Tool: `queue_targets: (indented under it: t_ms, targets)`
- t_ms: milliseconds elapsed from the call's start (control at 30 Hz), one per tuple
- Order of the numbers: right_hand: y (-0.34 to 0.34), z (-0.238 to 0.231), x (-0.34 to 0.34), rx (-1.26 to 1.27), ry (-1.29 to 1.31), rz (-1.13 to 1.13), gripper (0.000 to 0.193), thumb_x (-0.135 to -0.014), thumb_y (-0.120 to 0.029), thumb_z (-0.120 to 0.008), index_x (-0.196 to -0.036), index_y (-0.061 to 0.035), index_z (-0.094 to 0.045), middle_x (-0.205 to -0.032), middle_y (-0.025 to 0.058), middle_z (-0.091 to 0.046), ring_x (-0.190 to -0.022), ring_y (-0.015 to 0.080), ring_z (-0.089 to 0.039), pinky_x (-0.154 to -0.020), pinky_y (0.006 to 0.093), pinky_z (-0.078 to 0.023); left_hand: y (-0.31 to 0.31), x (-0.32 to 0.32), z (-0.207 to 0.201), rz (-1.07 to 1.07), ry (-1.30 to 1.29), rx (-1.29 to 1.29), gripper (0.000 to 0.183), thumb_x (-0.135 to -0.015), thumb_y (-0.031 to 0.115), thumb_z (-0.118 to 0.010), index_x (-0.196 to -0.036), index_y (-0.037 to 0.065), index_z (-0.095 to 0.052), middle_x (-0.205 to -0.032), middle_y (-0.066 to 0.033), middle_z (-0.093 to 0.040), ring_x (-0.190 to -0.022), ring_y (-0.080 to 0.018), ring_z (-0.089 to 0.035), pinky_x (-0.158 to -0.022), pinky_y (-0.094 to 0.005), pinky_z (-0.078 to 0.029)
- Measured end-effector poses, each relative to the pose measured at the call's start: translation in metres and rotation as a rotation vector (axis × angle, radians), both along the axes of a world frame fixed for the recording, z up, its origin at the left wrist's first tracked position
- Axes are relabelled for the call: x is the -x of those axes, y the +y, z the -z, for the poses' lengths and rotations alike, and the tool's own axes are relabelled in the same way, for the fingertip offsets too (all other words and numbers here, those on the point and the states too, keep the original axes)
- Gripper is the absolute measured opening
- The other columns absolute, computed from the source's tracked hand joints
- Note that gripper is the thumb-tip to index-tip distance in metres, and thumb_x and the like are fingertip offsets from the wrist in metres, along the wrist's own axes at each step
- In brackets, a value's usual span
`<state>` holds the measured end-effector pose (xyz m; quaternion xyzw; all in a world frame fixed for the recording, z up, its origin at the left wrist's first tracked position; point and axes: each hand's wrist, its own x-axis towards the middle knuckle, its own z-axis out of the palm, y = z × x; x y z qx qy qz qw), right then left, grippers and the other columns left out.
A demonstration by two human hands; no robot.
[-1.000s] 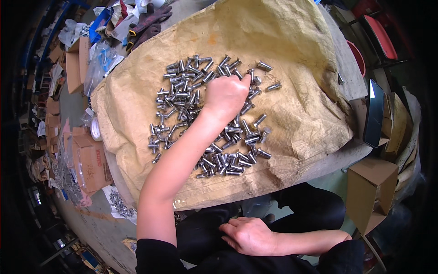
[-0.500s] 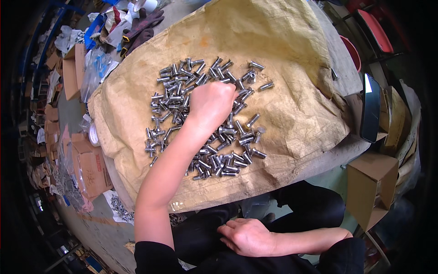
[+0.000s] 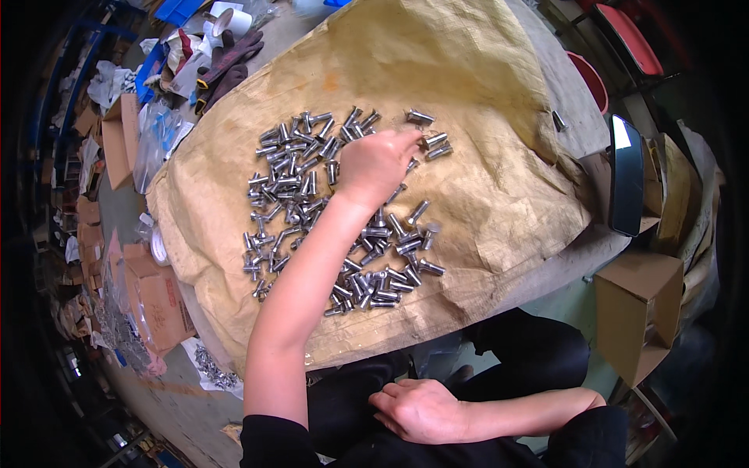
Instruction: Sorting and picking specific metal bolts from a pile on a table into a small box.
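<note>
Many shiny metal bolts [image 3: 290, 181] lie loosely spread on a tan woven sheet [image 3: 499, 187] over the table. My left hand [image 3: 376, 165] reaches over their upper right part, back of the hand up. Its fingers are pinched at a bolt [image 3: 434, 140] at the right edge of the spread; the hand hides the bolts beneath it. Right beside that bolt lies another bolt [image 3: 439, 151], and a further one [image 3: 420, 117] sits just above. Low in the picture, my right hand [image 3: 421, 409] rests over my lap, fingers curled, with nothing visible in it.
Dark work gloves [image 3: 228, 69] lie at the table's far left, near a white roll [image 3: 232, 21]. A black phone-like slab [image 3: 626, 175] stands at the right edge, above an open cardboard box [image 3: 638, 308]. One bolt [image 3: 559, 121] lies apart, far right.
My left hand has moved a little right across the bolts, and its fingers now reach out to a bolt at the right edge. The view has shifted slightly; my right hand stays put.
</note>
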<state>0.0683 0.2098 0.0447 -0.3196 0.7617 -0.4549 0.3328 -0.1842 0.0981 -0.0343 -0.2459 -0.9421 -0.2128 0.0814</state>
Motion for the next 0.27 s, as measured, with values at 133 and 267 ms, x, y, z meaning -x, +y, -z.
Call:
queue_targets:
  t_ms: [133, 267]
  targets:
    - [0.0, -0.001, 0.0, 0.046, 0.028, 0.027, 0.015, -0.079, -0.019, -0.058, -0.083, -0.0045, -0.055, -0.071, 0.0097, -0.055, -0.067, 0.0258, -0.059, -0.057, 0.0354, -0.048, -0.007, 0.004, 0.008, -0.152, -0.017, -0.095, 0.012, -0.077, 0.023, -0.062, -0.085, 0.016, -0.068, -0.074, -0.0058, -0.064, -0.068, -0.0246, -0.062, -0.057, -0.0336, -0.049]
    - [0.001, -0.002, -0.001, 0.016, 0.018, -0.012, 0.02, -0.079, -0.021, -0.06, -0.091, -0.0057, -0.057, -0.073, 0.0089, -0.055, -0.069, 0.0255, -0.058, -0.06, 0.0345, -0.049, -0.012, 0.003, 0.004, -0.22, -0.052, -0.088, 0.012, -0.077, 0.022, -0.062, -0.085, 0.016, -0.069, -0.08, -0.0078, -0.065, -0.072, -0.026, -0.062, -0.061, -0.0344, -0.05]
